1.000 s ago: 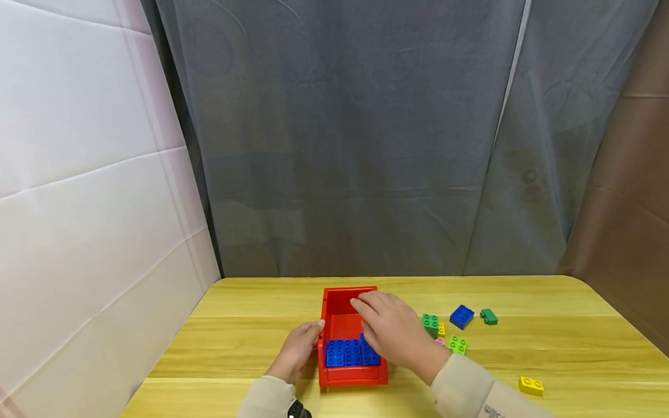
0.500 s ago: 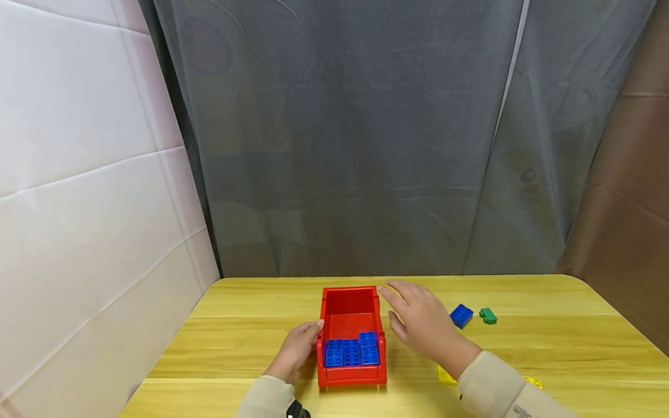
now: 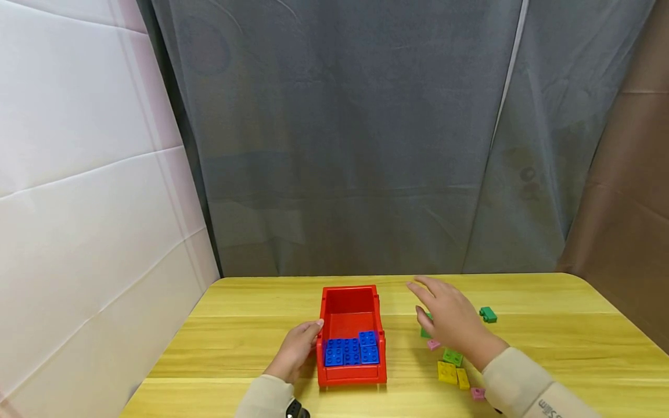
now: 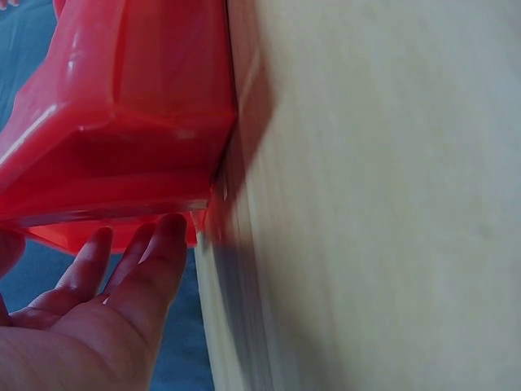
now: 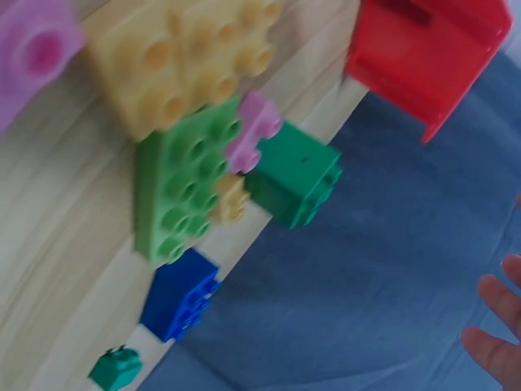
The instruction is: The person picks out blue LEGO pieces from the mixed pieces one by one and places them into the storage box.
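Observation:
My left hand (image 3: 295,351) grips the left side of a red bin (image 3: 351,375), thumb at its rim. In the left wrist view the fingers (image 4: 151,289) touch the bin's edge. Several blue building bricks (image 3: 351,352) sit in the bin's front part; its back part shows bare red floor. My right hand (image 3: 453,320) hovers to the right of the bin, fingers spread and holding nothing, over loose bricks. Below it lie a lime brick (image 3: 452,356) and a yellow brick (image 3: 446,372). The right wrist view shows a loose blue brick (image 5: 181,293), hidden by the hand in the head view.
A dark green brick (image 3: 425,333) and a pink brick (image 3: 434,345) lie right of the bin. Another pink brick (image 3: 478,393) is nearer the front. A small green brick (image 3: 488,314) lies farther right. A grey curtain (image 3: 334,145) hangs behind the wooden table (image 3: 251,325).
My right hand has lifted out of the bin and moved right, over the loose bricks. The blue brick it touched now stays in the bin. The left hand has kept its place.

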A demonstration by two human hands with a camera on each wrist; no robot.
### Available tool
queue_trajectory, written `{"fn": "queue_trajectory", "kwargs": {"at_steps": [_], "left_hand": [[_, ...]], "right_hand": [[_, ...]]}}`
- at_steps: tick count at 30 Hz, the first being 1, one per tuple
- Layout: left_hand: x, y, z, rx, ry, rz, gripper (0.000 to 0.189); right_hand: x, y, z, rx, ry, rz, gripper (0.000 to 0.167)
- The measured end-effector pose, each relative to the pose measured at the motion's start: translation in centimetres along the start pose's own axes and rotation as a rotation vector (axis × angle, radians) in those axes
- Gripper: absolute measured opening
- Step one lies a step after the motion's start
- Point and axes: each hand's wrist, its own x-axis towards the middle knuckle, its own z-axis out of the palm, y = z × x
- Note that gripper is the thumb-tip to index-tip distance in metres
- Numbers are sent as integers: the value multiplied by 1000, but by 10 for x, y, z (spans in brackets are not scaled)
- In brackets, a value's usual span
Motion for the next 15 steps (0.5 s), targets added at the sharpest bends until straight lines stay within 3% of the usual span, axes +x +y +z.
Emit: {"fn": "queue_trajectory", "kwargs": {"at_steps": [15], "left_hand": [[1,2,-1,30,2,-38,56]], "right_hand": [[-21,33,1,37,-122,147,47]]}}
